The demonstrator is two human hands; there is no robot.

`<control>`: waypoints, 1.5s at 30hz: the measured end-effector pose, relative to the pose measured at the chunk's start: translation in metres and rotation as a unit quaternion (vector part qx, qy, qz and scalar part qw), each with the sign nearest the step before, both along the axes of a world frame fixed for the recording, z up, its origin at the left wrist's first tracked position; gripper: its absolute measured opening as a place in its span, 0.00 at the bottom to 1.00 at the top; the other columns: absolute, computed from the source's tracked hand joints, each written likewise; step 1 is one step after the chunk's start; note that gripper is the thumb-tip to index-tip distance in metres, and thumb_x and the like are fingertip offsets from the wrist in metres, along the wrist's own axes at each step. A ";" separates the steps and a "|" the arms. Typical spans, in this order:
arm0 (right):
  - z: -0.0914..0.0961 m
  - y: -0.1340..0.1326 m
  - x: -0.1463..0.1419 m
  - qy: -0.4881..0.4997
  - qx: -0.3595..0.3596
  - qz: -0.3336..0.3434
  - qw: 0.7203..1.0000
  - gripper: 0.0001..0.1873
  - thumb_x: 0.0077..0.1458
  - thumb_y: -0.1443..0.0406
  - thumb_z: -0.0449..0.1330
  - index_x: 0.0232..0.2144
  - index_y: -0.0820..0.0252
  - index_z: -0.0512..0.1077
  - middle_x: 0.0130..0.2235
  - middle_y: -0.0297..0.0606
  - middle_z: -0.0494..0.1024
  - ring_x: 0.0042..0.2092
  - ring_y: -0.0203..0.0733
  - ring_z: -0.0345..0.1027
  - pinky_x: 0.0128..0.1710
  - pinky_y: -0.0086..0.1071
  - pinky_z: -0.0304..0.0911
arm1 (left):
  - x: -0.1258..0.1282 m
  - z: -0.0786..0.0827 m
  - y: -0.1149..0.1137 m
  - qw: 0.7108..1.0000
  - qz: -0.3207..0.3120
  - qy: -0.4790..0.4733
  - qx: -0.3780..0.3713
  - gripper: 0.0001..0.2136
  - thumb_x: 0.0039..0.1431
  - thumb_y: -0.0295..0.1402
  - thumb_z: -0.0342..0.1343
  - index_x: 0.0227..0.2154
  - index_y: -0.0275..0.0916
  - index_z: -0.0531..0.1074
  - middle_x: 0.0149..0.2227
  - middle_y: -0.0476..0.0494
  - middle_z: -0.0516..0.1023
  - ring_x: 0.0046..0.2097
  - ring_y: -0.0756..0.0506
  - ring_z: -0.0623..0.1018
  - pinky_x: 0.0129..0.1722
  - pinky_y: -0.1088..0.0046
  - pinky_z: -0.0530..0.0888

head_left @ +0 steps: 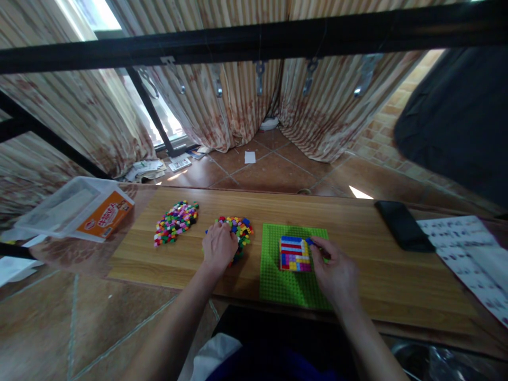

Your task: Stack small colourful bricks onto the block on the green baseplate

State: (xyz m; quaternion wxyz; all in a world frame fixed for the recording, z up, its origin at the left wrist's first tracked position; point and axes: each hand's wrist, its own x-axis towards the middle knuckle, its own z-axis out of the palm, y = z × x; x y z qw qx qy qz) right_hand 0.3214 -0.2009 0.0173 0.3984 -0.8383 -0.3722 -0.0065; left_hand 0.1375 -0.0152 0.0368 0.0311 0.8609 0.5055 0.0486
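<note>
My left hand reaches down into a pile of small mixed-colour toy bricks. Its fingers are curled, and what lies between their tips is hidden. Between the thumb and fingers of my right hand is a small blue toy brick, at the upper right corner of a block built of bricks. Red, white and blue stripes run across the upper part of this block; purple, yellow and other colours fill the lower part. It sits on a green studded baseplate.
Left of my left hand lies a second brick pile. A clear plastic box with an orange label stands at the far left of the wooden board. On the right are a dark phone-like slab and a printed sheet. A black bar crosses above.
</note>
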 end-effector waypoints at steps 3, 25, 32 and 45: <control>0.002 0.003 0.005 -0.010 -0.010 0.036 0.999 0.18 0.59 0.58 0.51 0.40 0.60 0.77 0.41 0.45 0.80 0.40 0.45 0.74 0.43 0.41 0.68 | 0.000 0.005 -0.004 1.000 -0.005 -0.024 0.000 0.11 0.61 0.29 0.46 0.36 0.38 0.75 0.39 0.38 0.77 0.45 0.40 0.75 0.44 0.66 0.71; 0.011 0.018 -0.014 -0.093 0.025 0.149 0.984 0.13 0.62 0.60 0.52 0.38 0.56 0.76 0.39 0.40 0.80 0.41 0.46 0.71 0.45 0.43 0.66 | 0.035 -0.010 -0.053 0.872 -0.105 -0.383 -0.284 0.11 0.61 0.30 0.50 0.43 0.39 0.75 0.41 0.45 0.80 0.37 0.49 0.77 0.39 0.73 0.75; -0.001 0.023 -0.013 -0.135 0.031 0.132 0.981 0.12 0.61 0.59 0.54 0.37 0.55 0.77 0.41 0.42 0.76 0.45 0.47 0.66 0.45 0.43 0.65 | 0.053 -0.024 -0.056 0.826 -0.112 -0.443 -0.329 0.11 0.61 0.32 0.50 0.40 0.39 0.78 0.41 0.44 0.82 0.42 0.47 0.79 0.44 0.72 0.75; -0.003 0.025 -0.014 -0.038 0.064 0.088 0.993 0.12 0.57 0.57 0.58 0.35 0.54 0.79 0.42 0.43 0.75 0.46 0.48 0.67 0.47 0.44 0.64 | 0.064 -0.028 -0.058 0.774 -0.093 -0.498 -0.379 0.11 0.58 0.38 0.55 0.35 0.36 0.79 0.33 0.45 0.81 0.34 0.47 0.78 0.36 0.75 0.75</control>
